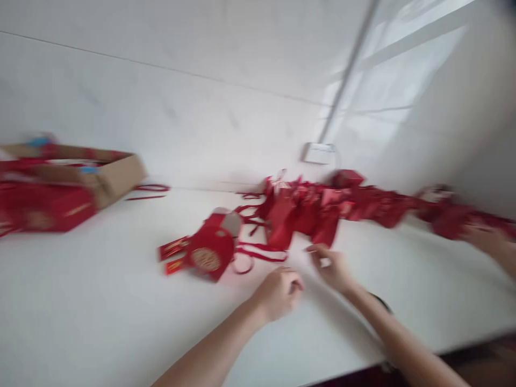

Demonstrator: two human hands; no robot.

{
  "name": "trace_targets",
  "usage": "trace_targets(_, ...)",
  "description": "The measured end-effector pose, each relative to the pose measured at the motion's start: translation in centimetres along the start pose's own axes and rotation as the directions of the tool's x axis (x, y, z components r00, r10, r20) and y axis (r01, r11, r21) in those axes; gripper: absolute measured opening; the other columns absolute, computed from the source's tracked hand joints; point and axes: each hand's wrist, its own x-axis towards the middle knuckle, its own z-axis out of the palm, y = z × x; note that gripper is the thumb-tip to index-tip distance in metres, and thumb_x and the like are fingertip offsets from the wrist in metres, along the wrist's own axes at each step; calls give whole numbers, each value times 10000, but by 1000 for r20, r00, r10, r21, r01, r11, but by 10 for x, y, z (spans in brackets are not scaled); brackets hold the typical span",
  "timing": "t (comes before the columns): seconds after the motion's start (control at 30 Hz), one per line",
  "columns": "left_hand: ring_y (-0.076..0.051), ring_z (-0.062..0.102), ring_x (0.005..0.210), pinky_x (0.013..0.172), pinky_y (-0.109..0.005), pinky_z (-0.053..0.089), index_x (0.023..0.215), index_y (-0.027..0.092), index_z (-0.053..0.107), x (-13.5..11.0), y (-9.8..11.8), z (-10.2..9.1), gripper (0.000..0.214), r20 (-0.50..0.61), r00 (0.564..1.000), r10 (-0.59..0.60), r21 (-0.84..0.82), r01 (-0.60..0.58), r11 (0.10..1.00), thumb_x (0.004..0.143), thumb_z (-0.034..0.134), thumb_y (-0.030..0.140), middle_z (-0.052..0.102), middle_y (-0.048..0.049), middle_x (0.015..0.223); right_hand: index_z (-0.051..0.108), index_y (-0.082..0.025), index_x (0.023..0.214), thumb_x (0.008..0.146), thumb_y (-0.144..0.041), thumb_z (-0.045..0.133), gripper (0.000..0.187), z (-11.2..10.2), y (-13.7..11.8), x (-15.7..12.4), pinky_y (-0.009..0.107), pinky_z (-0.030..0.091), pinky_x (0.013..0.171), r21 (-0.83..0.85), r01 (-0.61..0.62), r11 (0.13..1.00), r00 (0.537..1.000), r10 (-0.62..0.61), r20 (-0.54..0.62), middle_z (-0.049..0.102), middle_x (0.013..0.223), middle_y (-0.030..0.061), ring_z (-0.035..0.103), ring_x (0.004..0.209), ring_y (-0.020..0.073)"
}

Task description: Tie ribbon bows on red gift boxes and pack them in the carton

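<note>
At the left edge of the frame a cardboard box (116, 174) holds red items; left of centre lies a folded red box (209, 252); lower centre, the left hand (278, 293) is loosely curled, empty; beside it the right hand (332, 269) reaches, fingers partly open, just under the red gift bags (302, 215); another person's hand (486, 239) touches red bags at the right edge.

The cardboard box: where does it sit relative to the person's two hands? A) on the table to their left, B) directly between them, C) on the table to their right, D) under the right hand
A: the cardboard box sits at the far left of the white table, well away from the left hand and right hand.
</note>
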Motion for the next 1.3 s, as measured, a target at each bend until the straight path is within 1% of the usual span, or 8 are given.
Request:
trace_targets(0.07, -188, 608, 830, 771, -298, 482, 750, 170, 589, -1, -3, -4, 190, -63, 998, -12, 13, 13, 1000, 765, 416, 92, 649, -58, 836, 642, -150, 845, 888, -347, 559, 219, -18, -2, -1, 220, 489, 587, -100, -15, 995, 1000, 15, 2, 628, 689, -18, 571, 575, 83)
trace_targets(0.13, -182, 604, 792, 750, -298, 480, 742, 191, 561, 1, -10, -6, 208, -38, 999, 21, 55, -18, 998, 796, 370, 131, 633, -40, 810, 645, -170, 823, 803, -206, 618, 50, -26, 0, 3, 195, 435, 532, -178, -63, 982, 998, 61, -16, 584, 566, -48, 518, 492, 74)
trace_targets(0.23, -184, 601, 751, 715, -299, 484, 737, 209, 546, 6, -18, -4, 219, 35, 997, 70, 120, -74, 990, 822, 344, 198, 619, -30, 791, 645, -176, 849, 761, -93, 536, 163, -30, 10, 10, 170, 384, 491, -223, -193, 956, 980, 174, -102, 505, 493, -72, 443, 434, 65)
trace_targets(0.37, -179, 601, 721, 679, -291, 489, 733, 218, 542, 5, -22, -1, 237, 71, 991, 112, 160, -122, 979, 829, 325, 234, 611, -24, 785, 617, -158, 882, 792, -82, 443, 211, -32, 14, 10, 160, 353, 466, -171, -305, 937, 946, 277, -167, 414, 477, -87, 382, 418, 62)
trace_targets(0.67, -170, 595, 685, 660, -276, 490, 713, 223, 559, 5, -24, 0, 230, 2, 992, 128, 136, -127, 983, 821, 356, 235, 615, -15, 759, 629, -186, 844, 764, -90, 501, 179, -33, 7, 11, 171, 352, 505, -121, -309, 943, 950, 300, -90, 403, 474, -96, 362, 426, 65)
trace_targets(0.93, -176, 602, 715, 660, -276, 494, 731, 224, 575, 6, -21, -2, 217, 30, 995, 95, 138, -98, 986, 816, 377, 243, 623, -19, 777, 633, -193, 859, 767, -87, 509, 187, -32, 6, 11, 173, 360, 523, -170, -307, 936, 952, 301, -64, 419, 481, -92, 369, 438, 68)
trace_targets(1.1, -165, 589, 712, 701, -273, 484, 728, 225, 560, 2, -18, 0, 228, -20, 999, 45, 78, -44, 996, 835, 364, 270, 616, -7, 791, 642, -185, 845, 752, -87, 528, 177, -29, 6, 13, 179, 359, 521, -211, -293, 933, 956, 288, -55, 436, 494, -86, 369, 438, 70)
trace_targets(1.3, -171, 582, 714, 692, -284, 482, 734, 212, 568, 3, -17, -1, 219, 8, 997, 73, 85, -73, 994, 828, 370, 211, 609, -18, 774, 638, -181, 839, 746, -91, 526, 171, -31, 5, 10, 168, 354, 505, -238, -275, 932, 961, 277, -24, 435, 480, -88, 381, 429, 68)
